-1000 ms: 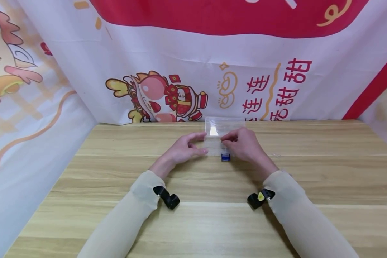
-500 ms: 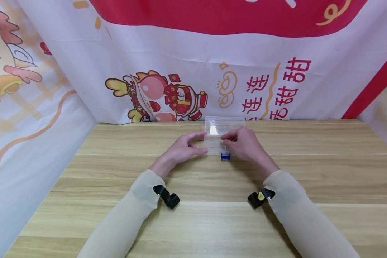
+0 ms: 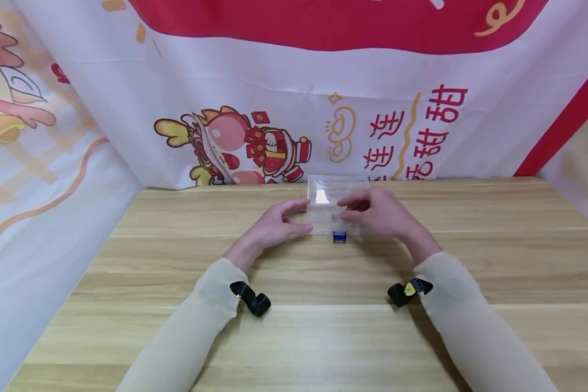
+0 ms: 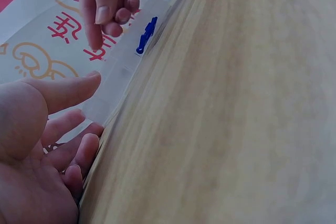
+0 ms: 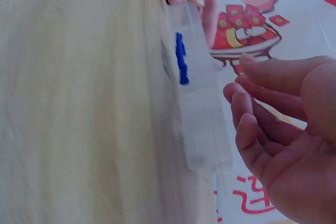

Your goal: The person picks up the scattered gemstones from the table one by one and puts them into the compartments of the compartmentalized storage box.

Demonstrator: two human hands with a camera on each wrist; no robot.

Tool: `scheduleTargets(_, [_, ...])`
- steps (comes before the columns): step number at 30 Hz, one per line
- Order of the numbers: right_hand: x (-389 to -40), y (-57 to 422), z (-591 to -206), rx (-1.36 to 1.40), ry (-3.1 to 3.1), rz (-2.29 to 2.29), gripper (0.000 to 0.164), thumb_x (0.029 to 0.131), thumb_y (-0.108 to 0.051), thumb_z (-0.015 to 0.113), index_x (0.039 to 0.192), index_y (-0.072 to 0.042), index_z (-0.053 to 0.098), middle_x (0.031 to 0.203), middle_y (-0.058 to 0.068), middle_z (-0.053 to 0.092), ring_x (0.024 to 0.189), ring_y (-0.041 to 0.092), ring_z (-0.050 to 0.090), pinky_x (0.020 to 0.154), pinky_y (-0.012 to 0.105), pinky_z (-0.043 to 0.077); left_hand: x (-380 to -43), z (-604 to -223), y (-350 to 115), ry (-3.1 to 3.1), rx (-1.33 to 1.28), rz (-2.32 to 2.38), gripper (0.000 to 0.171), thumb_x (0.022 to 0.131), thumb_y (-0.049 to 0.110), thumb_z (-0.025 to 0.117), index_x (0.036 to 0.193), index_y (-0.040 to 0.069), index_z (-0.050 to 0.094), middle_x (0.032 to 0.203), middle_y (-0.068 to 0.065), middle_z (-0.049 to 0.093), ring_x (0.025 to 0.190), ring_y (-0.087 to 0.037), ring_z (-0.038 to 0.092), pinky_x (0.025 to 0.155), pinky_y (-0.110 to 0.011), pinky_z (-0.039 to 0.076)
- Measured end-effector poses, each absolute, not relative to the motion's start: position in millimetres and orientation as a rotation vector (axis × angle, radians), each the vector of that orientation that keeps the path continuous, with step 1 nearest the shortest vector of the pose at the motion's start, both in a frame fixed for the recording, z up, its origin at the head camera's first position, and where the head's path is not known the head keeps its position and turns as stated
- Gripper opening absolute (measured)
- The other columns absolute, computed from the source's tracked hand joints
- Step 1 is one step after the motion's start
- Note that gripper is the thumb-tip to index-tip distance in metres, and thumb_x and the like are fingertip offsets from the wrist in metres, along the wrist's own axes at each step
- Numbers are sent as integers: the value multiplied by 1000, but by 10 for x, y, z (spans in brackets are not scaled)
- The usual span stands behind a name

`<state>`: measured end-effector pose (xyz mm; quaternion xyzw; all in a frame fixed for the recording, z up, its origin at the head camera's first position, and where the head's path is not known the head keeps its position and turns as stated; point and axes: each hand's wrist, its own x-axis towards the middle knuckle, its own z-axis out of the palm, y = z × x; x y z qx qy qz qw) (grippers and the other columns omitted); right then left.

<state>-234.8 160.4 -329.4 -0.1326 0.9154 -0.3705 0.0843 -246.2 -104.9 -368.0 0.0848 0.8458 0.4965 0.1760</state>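
Since the white cloth backdrop with red and cartoon printing rises right behind the far edge of the flat, pale wood-grain table, a backward shove would have little room and might jam something against the fabric. Two cream fabric sleeves reach in over the surface's near edge; a dragged forearm could jog the hands. The clear, rectangular plastic box sits close to the middle of the far edge, well apart from both far corners, its clear flat lid raised at the back — a bump could swing that lid down or slide the box, which looks light. The left hand spans the box's left end with thumb and forefinger extended, seemingly touching rather than clamping it, so its steadying could give way under a sideways push. The right hand hovers over the right part, thumb and forefinger parted, nothing visible between them; it blocks the view of that end, and its fingertips could catch the lid. Black wrist cameras project inward, toward each other. Smallest, the blue plastic latch juts from the box's near wall — a finger could snag it — and whether it moves freely cannot be told.
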Motion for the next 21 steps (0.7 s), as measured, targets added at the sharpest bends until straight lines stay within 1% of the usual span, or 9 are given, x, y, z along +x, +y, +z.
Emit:
scheduleTargets(5, [-2353, 1788, -3269, -400, 2722, -1166, 31, 101, -26, 73, 130, -15, 76, 113, 8, 71, 100, 25, 59, 85, 35, 51, -2457, -3674, -1066, 2401, 248, 1413, 68, 94, 33, 81, 155, 37, 52, 155, 8, 57, 117, -22, 56, 96, -37, 45])
scheduleTargets(9, [-2365, 1960, -3248, -376, 2714, -1220, 32, 101, -27, 74, 130, -15, 76, 114, 8, 70, 101, 26, 58, 82, 31, 51, -2453, -3689, -1083, 2408, 257, 1416, 68, 94, 32, 82, 156, 35, 52, 154, 8, 58, 114, -22, 55, 93, -35, 45])
scheduleTargets(13, [-2374, 2130, -3232, -370, 2698, -1266, 32, 101, -25, 74, 131, -14, 75, 116, 9, 69, 100, 24, 57, 77, 27, 50, -2451, -3699, -1082, 2410, 266, 1418, 68, 94, 32, 81, 155, 35, 52, 154, 8, 58, 113, -22, 54, 92, -34, 45])
scheduleTargets(17, [-2371, 2298, -3243, -339, 2680, -1272, 30, 102, -22, 72, 130, -13, 75, 114, 9, 67, 97, 23, 55, 74, 27, 49, -2453, -3695, -1061, 2406, 270, 1419, 66, 95, 31, 80, 155, 35, 53, 154, 8, 58, 114, -23, 54, 93, -35, 45])
scheduleTargets(21, [-2375, 2450, -3277, -292, 2675, -1274, 31, 101, -23, 73, 131, -12, 74, 114, 7, 70, 98, 22, 58, 76, 29, 51, -2454, -3689, -1051, 2404, 261, 1416, 66, 96, 32, 80, 155, 36, 53, 155, 7, 57, 115, -23, 55, 93, -35, 45])
